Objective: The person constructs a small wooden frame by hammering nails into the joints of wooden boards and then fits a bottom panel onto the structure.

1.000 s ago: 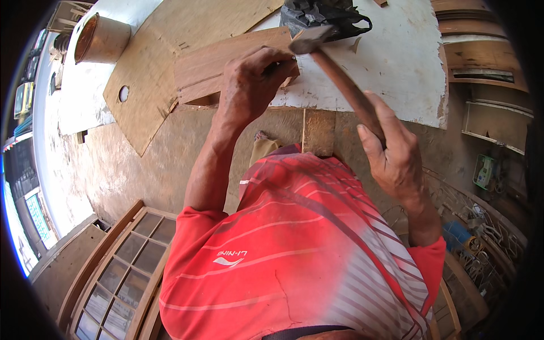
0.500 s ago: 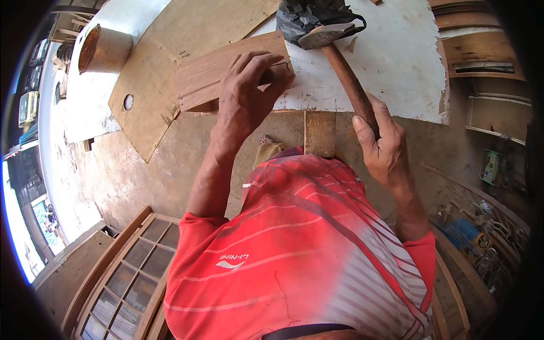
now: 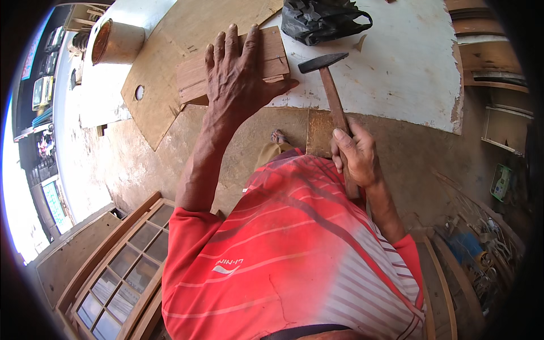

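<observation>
My left hand point(image 3: 233, 79) lies flat with fingers spread on a reddish-brown wooden piece point(image 3: 273, 51), which rests near the table's close edge. The thumb points right, past the wood's end. Part of the wood is hidden under the palm. My right hand point(image 3: 358, 152) is wrapped round the wooden handle of a hammer point(image 3: 331, 96). Its dark metal head is at the far end, to the right of the wood and apart from it. Beyond the hammer head sits a black plastic bag point(image 3: 320, 21).
The white worktable point(image 3: 408, 73) has a chipped right edge. A brown board point(image 3: 148, 107) with a round hole overhangs it at left, near a stained bucket point(image 3: 127, 42). A paned wooden frame point(image 3: 122, 263) stands lower left; clutter point(image 3: 481, 243) lies lower right.
My left hand has gone from curled fingers at the wood's edge to flat and spread on top. My right hand has brought the hammer nearer and left, its head away from the bag.
</observation>
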{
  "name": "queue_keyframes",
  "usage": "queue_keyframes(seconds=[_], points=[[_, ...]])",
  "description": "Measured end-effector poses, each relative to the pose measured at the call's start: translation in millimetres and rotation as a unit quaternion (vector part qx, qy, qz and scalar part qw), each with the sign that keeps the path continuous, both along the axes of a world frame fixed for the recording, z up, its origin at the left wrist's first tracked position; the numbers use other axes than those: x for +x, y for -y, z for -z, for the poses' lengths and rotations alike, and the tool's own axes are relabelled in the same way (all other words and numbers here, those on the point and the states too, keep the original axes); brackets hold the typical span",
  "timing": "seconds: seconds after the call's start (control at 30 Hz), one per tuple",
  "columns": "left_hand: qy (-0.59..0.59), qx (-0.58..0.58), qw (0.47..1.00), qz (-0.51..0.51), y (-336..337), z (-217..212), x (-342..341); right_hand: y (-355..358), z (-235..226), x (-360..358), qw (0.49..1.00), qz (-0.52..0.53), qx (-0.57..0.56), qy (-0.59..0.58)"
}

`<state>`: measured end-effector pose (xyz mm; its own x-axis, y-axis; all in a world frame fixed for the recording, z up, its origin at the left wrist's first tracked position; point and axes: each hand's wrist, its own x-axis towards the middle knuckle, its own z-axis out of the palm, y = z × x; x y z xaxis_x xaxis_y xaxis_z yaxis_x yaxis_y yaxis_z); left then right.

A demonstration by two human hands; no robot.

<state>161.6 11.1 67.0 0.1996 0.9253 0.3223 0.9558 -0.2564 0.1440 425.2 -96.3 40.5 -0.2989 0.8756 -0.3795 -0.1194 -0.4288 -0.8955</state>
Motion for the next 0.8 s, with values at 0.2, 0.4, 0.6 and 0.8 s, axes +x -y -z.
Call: queue_keyframes(seconds=[0.2, 0.4, 0.6, 0.8], points=[[-0.023, -0.013, 1.0, 0.003, 0, -6, 4, -5, -3, -9, 0.999, 0.042, -0.005, -0.032], [-0.026, -0.016, 0.999, 0.011, -2, -2, 2, -3, -1, -17, 0.998, 0.025, -0.019, -0.046], [-0.019, -0.009, 0.999, 0.029, 0, 1, -1, 2, -2, -25, 0.998, 0.03, -0.025, -0.041], [-0.018, 0.003, 0.999, 0.042, -1, 1, -1, 8, -4, -33, 0.999, 0.038, -0.005, -0.008]])
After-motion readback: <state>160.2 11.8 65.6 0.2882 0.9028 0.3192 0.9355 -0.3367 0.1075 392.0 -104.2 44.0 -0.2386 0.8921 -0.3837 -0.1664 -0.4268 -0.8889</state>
